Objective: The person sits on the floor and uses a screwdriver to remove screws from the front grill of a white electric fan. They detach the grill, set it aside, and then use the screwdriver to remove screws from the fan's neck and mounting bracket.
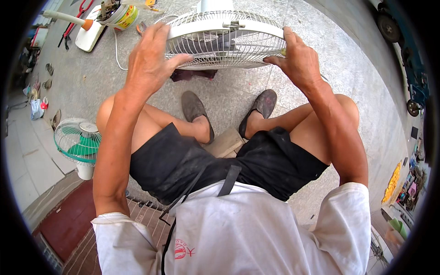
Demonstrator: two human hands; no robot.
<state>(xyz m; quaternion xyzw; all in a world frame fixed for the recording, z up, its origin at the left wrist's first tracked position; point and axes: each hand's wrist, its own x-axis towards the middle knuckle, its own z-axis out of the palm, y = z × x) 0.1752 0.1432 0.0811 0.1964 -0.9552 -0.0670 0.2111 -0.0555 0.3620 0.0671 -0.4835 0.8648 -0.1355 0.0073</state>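
Round wht wire fan cage (224, 43) btwn both hands.
L hand (149, 59) grasps its L edge, R hand (300, 62) its R edge, thumbs nearer the body. Thin curved wires; smooth rim band (197, 30) w/ small metal clip (233, 24) nr ctr. Cage is fwd of dark shoes (195, 107), over mottled grey floor (353, 78).

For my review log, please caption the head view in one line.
Left hand and right hand hold a white caged fan by opposite sides, a green-bladed fan at left.
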